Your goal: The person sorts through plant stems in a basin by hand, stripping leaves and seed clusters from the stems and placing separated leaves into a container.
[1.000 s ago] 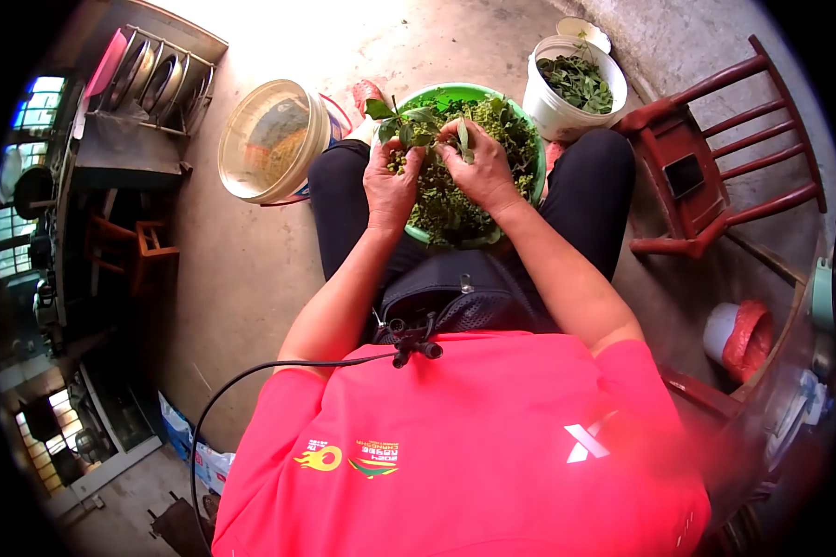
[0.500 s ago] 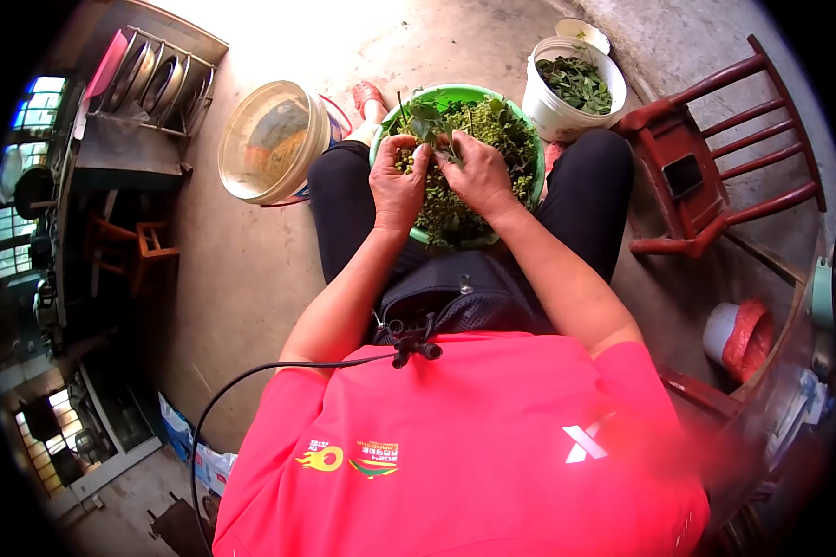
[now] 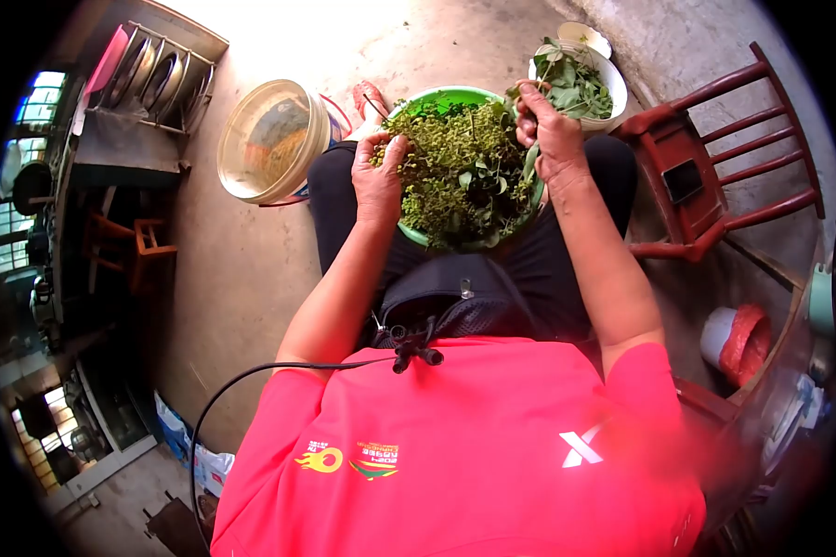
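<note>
A green basin point(image 3: 455, 96) heaped with small green berry clusters point(image 3: 455, 167) and some leaves sits between my knees. At its left rim my left hand point(image 3: 378, 181) is closed, fingers and thumb pinching a berry sprig point(image 3: 395, 139) with a thin stem poking up. My right hand point(image 3: 555, 139) is closed on green leaves point(image 3: 559, 79), held out past the basin's right rim, in front of a white bucket point(image 3: 620, 97). From this angle the leaves in my hand overlap those lying in the bucket, so their border is hard to tell.
On the left stands a large pale bucket point(image 3: 237, 181) with some yellowish stuff inside. A dark red wooden chair point(image 3: 687, 176) is at the right. A pale lid point(image 3: 587, 37) lies behind the white bucket. Farther left is a rack with metal dishes point(image 3: 163, 84).
My hands have parted from above the middle of the basin. The right hand has gone right with leaves toward the white bucket; the left has shifted slightly left with the sprig.
</note>
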